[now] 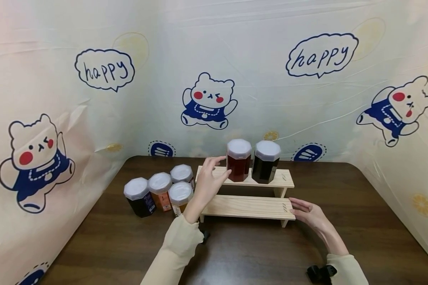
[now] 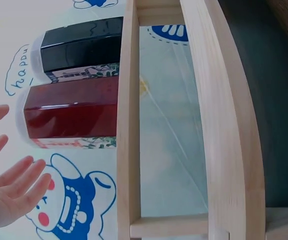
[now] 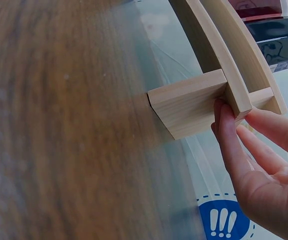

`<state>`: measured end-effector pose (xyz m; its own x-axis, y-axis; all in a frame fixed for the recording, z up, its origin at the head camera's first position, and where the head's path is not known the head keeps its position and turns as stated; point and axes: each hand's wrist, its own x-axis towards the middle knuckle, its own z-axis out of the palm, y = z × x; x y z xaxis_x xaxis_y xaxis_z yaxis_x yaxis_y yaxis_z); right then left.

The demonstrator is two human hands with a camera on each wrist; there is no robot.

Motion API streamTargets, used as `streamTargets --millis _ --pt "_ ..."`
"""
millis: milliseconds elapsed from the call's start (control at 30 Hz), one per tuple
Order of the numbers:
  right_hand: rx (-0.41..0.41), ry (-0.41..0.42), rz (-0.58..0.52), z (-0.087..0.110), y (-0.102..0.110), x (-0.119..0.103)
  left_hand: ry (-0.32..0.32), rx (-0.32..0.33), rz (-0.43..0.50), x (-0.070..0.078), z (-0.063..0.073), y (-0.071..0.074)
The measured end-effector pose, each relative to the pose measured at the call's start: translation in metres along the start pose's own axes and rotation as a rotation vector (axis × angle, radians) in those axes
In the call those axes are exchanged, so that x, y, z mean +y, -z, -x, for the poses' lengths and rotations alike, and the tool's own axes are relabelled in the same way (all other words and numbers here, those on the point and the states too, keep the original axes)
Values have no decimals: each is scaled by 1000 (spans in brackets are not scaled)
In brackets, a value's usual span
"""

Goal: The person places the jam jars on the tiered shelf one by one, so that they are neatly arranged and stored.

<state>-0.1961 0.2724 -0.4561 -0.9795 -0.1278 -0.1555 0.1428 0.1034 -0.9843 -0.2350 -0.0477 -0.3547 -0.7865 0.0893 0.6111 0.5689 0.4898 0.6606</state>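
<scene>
A two-step wooden rack [image 1: 246, 206] stands on the table. On its upper step are a dark red jar [image 1: 238, 163] and a black jar [image 1: 266, 164], side by side, both with white lids. My left hand [image 1: 210, 178] is beside the red jar's left side, fingers spread apart; in the left wrist view these fingers [image 2: 21, 182] are short of the jar and hold nothing. At the right end of the lower step my right hand [image 1: 310, 215] pinches the board's corner. The right wrist view shows the fingers [image 3: 227, 137] on both sides of the board end [image 3: 241, 102].
Several white-lidded jars stand grouped left of the rack, among them a dark one [image 1: 140, 200] and an orange-labelled one [image 1: 161, 194]. The brown table [image 1: 256, 253] reaches back to a printed curtain [image 1: 214, 47] with bear drawings, which also hangs along both sides.
</scene>
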Motion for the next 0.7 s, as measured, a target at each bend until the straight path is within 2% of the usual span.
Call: streamTargets --millis 167,433,700 --pt "-1 13 -7 0 0 0 -5 -29 -26 -1 9 8" --pt "-4 29 -13 0 0 0 -35 -29 -74 -5 22 21" --pt "-1 13 -11 -1 0 1 8 -30 -97 -5 29 36"
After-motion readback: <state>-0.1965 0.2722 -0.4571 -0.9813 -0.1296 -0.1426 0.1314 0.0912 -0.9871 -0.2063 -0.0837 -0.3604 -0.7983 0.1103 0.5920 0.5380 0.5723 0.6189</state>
